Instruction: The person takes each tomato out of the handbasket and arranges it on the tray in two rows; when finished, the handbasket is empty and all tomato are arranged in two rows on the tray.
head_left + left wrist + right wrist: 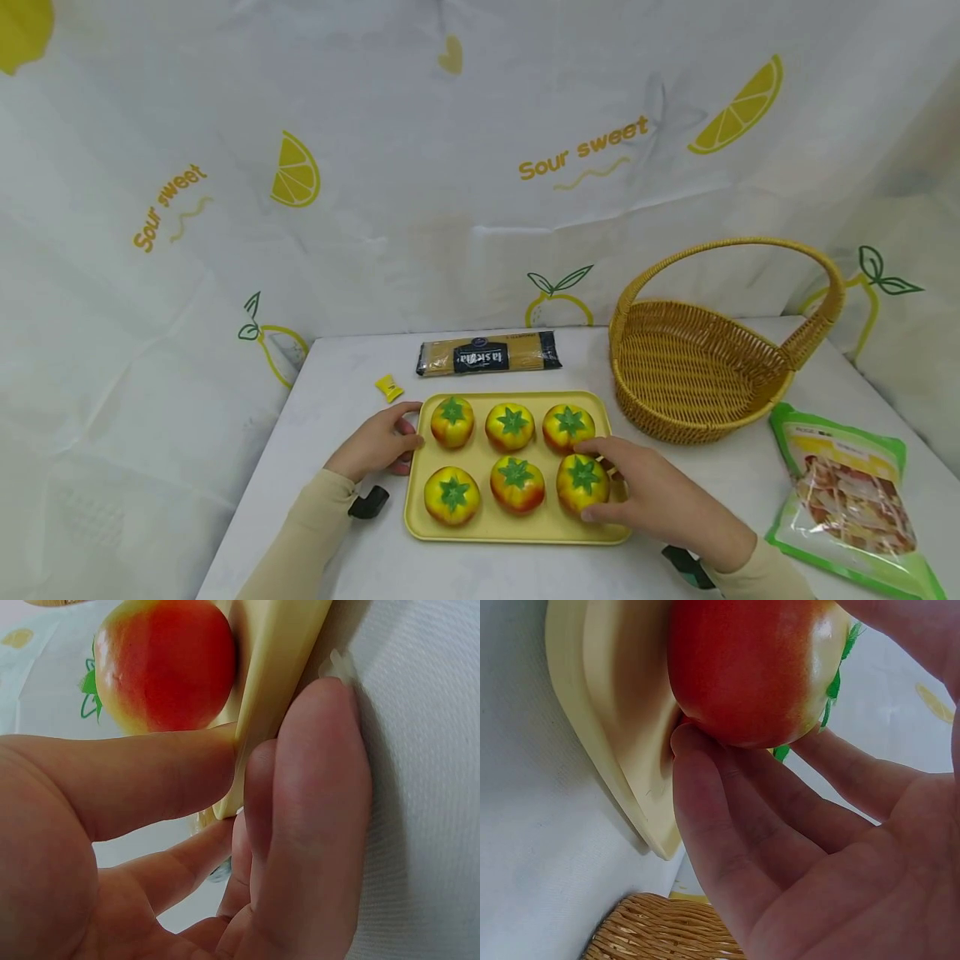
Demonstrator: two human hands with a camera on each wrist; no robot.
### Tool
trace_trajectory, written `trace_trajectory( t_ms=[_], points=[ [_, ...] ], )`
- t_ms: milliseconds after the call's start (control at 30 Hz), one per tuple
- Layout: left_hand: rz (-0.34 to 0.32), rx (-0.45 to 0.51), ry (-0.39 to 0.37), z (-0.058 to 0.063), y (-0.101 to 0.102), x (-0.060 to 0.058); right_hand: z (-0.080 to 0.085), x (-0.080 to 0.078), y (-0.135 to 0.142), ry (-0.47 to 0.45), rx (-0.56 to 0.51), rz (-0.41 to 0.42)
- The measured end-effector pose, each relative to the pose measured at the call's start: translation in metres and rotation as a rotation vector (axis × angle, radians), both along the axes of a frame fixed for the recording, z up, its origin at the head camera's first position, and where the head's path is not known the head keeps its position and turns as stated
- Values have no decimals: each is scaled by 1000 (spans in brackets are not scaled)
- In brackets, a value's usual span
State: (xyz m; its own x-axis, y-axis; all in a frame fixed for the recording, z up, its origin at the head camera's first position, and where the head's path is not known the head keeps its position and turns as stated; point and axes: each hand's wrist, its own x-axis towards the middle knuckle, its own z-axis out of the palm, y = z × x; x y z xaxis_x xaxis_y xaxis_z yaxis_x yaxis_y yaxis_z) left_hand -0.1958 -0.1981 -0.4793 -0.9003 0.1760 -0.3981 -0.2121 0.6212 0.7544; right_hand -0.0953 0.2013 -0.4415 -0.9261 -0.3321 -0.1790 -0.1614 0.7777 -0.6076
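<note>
A pale yellow rectangular tray (pixel 482 457) lies on the table with several red-and-yellow tomatoes in two rows, each topped with a green star-shaped leaf cap. My left hand (pixel 380 442) grips the tray's left rim; in the left wrist view its thumb presses the rim while curled fingers lie against the outer side and underside. A tomato (pixel 165 664) sits just inside that edge. At the tray's front right corner, my right hand (pixel 648 492) holds a tomato (pixel 582 482) between thumb and fingers. The right wrist view shows the fingers along this tomato's (pixel 742 667) side, close to the tray surface.
A wicker basket (pixel 675 425) with a tall handle stands at the back right. In front of it lies a green-edged food bag (pixel 847 492). Behind the tray are a pasta packet (pixel 487 354) and a small yellow wrapped candy (pixel 389 387). A lemon-print cloth hangs behind.
</note>
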Motion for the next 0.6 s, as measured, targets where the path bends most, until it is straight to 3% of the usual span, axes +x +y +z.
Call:
trace_trajectory(
  t_ms=[600],
  points=[
    [-4, 9, -7, 1, 2, 2, -2, 0, -1, -41, -6, -23]
  ],
)
